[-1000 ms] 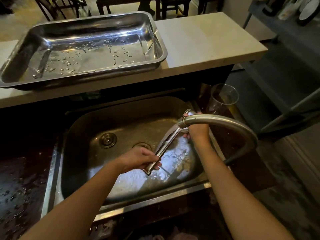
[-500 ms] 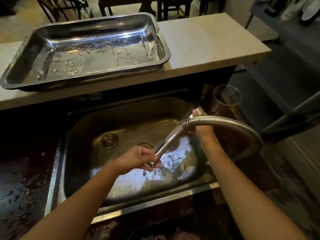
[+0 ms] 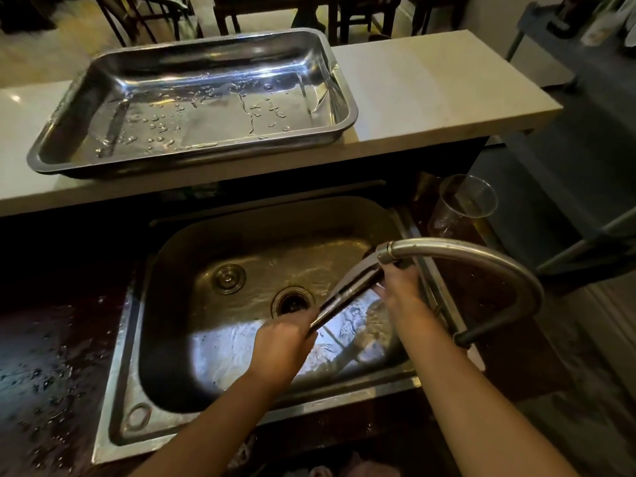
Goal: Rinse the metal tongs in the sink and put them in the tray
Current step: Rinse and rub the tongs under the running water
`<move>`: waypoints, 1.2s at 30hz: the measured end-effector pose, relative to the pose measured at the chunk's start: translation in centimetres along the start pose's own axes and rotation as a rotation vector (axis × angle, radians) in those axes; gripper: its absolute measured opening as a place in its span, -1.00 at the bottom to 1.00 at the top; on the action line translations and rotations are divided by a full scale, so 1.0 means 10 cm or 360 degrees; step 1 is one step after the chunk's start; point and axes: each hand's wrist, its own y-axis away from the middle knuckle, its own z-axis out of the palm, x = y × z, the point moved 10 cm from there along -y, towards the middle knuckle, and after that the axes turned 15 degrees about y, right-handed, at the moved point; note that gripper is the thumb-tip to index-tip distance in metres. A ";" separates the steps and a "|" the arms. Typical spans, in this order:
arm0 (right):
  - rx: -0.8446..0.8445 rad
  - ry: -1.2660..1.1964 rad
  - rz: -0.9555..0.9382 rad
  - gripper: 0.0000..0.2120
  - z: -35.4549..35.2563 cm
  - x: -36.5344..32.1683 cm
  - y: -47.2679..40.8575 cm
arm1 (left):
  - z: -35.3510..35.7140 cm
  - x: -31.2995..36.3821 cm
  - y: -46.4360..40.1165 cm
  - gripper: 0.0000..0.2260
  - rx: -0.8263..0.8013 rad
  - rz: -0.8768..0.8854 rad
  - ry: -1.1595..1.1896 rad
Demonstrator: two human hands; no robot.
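Shiny, wet metal tongs, arms closed together, slanting over the sink toward 2 o'clock; left hand and right hand fingers curled around opposite ends.

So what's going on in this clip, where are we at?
A person is holding the metal tongs over the sink, right under the faucet spout. The left hand grips the lower end, and the right hand holds the upper end by the spout. The sink floor looks wet. The tray sits on the raised counter behind, with only water droplets in it, so the tongs haven't gone in yet.
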 end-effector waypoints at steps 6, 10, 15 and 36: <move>-0.0098 0.0071 -0.0171 -0.84 0.12 -0.22 0.07 | 0.39 -0.27 -0.04 -0.88 -0.0331 -0.0780 0.1131; -0.0265 -0.0001 -0.0156 -0.73 0.26 -0.16 0.17 | 0.43 -0.22 -0.23 -0.80 -0.0488 -0.0976 0.1555; -0.0365 0.0075 -0.0252 -0.79 0.33 -0.04 0.32 | 0.41 -0.21 -0.37 -0.87 -0.0499 -0.0992 0.1571; -0.0352 0.0152 -0.0361 -0.84 0.02 -0.12 0.26 | 0.54 -0.49 -0.06 -0.85 -0.1088 -0.0975 0.1479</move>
